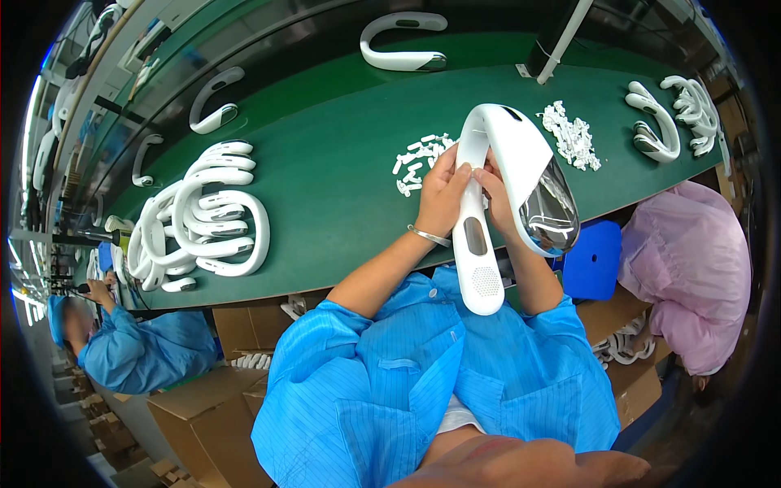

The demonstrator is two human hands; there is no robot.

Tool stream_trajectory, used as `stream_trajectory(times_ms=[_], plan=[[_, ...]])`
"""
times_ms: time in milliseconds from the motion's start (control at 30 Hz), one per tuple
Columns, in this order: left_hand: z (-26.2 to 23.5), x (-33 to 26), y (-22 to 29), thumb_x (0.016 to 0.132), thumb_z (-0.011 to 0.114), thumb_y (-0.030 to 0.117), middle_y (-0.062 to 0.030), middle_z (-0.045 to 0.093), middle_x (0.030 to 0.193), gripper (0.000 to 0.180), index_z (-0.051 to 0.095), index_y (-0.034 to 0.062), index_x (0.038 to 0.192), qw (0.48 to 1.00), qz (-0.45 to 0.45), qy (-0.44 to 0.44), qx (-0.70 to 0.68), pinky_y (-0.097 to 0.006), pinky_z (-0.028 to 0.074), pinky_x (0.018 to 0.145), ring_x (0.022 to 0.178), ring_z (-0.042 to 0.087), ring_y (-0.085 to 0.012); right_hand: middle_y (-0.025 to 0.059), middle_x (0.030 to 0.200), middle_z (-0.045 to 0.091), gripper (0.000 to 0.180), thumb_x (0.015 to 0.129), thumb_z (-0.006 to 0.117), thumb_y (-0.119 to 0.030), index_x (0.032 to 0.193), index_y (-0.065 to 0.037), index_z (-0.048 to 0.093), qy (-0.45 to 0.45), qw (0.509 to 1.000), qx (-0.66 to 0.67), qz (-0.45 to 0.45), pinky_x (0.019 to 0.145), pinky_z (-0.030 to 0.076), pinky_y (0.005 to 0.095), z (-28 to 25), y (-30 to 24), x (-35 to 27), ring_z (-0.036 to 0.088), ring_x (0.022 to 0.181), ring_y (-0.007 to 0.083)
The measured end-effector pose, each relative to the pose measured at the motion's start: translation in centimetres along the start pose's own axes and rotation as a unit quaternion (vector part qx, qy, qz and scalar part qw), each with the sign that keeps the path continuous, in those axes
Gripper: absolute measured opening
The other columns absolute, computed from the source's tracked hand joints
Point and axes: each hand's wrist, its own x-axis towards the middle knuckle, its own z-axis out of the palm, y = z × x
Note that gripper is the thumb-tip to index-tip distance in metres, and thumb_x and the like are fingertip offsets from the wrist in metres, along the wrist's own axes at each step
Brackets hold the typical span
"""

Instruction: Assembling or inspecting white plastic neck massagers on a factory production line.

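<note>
A white U-shaped neck-worn device (480, 281) is held up in front of my chest, over the near edge of the green table. One end carries a dotted grille and a grey oval window; the other widens into a shiny silver cap. My left hand (442, 197) is closed round the grille-end arm, its thumb on the edge. Partly hidden inside the curve, my right hand (498, 193) pinches the same arm from the other side. Just beyond my left hand lie loose small white plastic pieces (413, 167). A larger heap of similar pieces (572, 137) sits farther right.
Several like devices are piled (259, 236) on the table's left; more (655, 122) lie at far right. Others rest along the back strip (403, 61). A post (563, 41) stands behind. Blue-clad (150, 350) and pink-clad (687, 268) co-workers sit either side. Cardboard boxes (207, 431) stand below.
</note>
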Motion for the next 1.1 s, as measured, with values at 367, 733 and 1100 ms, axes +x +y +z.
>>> stream_trajectory(times_ms=[367,733,1100], plan=[[1.1,0.1,0.5,0.090,0.042,0.005,-0.0111,0.057,0.111,0.039,0.040,-0.0024,0.128,0.995,-0.081,-0.030,-0.055,-0.025,0.049,0.080,0.093,0.059,-0.0133,-0.0002,0.085,0.051,0.038,0.085,0.048,-0.011,0.121,0.002,0.048,0.014,0.937,-0.312,-0.159,0.066,0.039,0.0192,2.2,-1.9,-0.2,0.046,0.075,0.0049],[1.7,-1.7,1.2,0.087,0.049,0.009,-0.0157,0.043,0.129,0.050,0.033,-0.0045,0.133,0.957,0.149,-0.182,0.169,-0.035,0.033,0.101,0.119,0.044,-0.0226,0.0222,0.130,0.045,0.047,0.081,0.039,-0.004,0.126,0.006,0.042,-0.075,0.953,0.234,-0.175,0.102,0.033,0.0362,6.9,-3.9,-4.7,0.046,0.118,0.0247],[2.0,-2.3,0.9,0.089,0.047,0.005,-0.0175,0.048,0.126,0.045,0.036,-0.0051,0.131,0.955,0.159,-0.196,0.154,-0.034,0.038,0.098,0.116,0.048,-0.0226,0.0209,0.128,0.048,0.040,0.086,0.046,-0.006,0.125,0.003,0.045,-0.048,0.956,-0.111,-0.268,0.100,0.037,0.0374,6.2,-5.0,-5.7,0.048,0.117,0.0253]])
